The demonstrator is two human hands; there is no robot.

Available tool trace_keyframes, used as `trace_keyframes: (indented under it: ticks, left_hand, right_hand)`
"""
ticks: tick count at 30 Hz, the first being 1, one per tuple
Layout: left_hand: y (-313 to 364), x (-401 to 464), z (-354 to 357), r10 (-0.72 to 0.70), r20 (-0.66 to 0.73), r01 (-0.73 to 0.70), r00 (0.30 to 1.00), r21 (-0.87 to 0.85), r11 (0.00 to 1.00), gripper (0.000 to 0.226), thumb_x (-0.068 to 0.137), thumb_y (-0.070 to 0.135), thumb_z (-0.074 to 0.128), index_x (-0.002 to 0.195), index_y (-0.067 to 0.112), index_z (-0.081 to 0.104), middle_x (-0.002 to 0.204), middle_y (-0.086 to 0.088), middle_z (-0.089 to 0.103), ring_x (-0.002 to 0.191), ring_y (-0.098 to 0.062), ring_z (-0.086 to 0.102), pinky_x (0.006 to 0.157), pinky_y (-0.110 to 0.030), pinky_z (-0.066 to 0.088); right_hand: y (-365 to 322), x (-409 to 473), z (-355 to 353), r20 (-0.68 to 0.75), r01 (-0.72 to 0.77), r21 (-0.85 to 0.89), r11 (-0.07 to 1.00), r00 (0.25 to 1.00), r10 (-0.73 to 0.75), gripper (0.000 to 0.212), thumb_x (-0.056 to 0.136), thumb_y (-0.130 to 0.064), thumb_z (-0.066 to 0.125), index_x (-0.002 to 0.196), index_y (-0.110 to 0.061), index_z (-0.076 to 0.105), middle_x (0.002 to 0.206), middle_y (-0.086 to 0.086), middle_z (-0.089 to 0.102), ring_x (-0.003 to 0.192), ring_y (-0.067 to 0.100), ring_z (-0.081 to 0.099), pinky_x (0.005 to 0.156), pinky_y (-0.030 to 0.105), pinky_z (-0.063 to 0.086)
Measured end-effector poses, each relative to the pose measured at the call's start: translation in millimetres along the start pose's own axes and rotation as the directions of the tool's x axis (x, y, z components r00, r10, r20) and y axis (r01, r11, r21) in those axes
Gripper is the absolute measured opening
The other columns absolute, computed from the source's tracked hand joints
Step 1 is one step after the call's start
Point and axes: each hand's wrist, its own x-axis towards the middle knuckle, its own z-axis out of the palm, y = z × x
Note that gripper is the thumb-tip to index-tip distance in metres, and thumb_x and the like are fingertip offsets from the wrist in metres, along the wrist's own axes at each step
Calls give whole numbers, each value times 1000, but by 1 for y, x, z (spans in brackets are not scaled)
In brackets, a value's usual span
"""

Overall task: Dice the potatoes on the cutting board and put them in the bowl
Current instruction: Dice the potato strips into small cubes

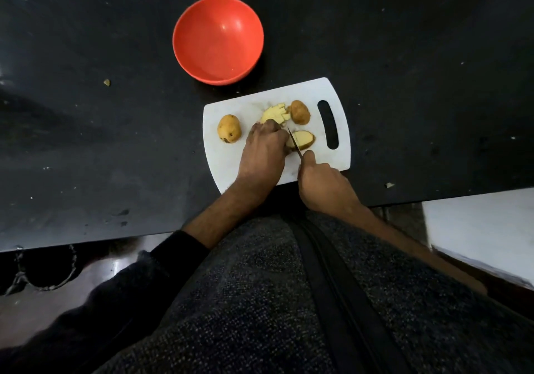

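A white cutting board (pixel 315 90) lies on the black counter. On it a whole potato (pixel 229 128) sits at the left, a potato half (pixel 300 112) at the back, and a pile of cut potato pieces (pixel 276 112) between them. My left hand (pixel 264 149) holds down a potato half (pixel 303 139), its cut face up. My right hand (pixel 320 182) grips a knife (pixel 294 141) whose thin blade is in that half. The red bowl (pixel 218 39) stands behind the board and holds nothing.
The black counter (pixel 419 84) stretches left and right of the board, with small scraps (pixel 107 82) on it. A white surface (pixel 479 229) adjoins at the lower right. My dark sweater fills the bottom of the view.
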Motion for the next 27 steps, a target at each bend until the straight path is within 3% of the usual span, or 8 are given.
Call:
trace_keyframes:
  ticks: [8,14,21,27]
  left_hand:
    - [3,1,0,-8,-10,8,1000,28,1000,7,80,0,69,81,5,75,88,-16,65,80,-34,61,74,-40,48]
    - [1,2,0,-7,-4,7,1000,60,998,9,82,12,75,91,9,78,97,-10,67,89,-29,62,83,-41,49]
    - [5,-1,-3,-25,-15,28,1000,162,986,5,82,7,72,82,11,75,91,-9,67,86,-28,63,81,-38,44]
    - [11,0,-4,-33,4,32,999,189,981,13,86,1,64,87,9,74,95,-12,65,87,-29,62,80,-37,44]
  right_hand:
    - [-2,7,1,83,-49,22,999,995,47,36,100,-17,40,133,-4,32,115,22,61,102,40,62,75,45,42]
    - [12,-18,5,212,-62,44,997,976,51,11,100,-13,39,107,-8,32,96,20,59,94,42,63,66,41,35]
    - [5,-25,-11,95,-49,102,994,995,40,12,101,-18,37,98,-14,26,95,21,59,88,42,60,66,42,37]
    - [-4,-4,-5,27,14,64,998,1000,-15,20,100,-17,41,116,-6,37,101,20,62,90,42,63,64,39,35]
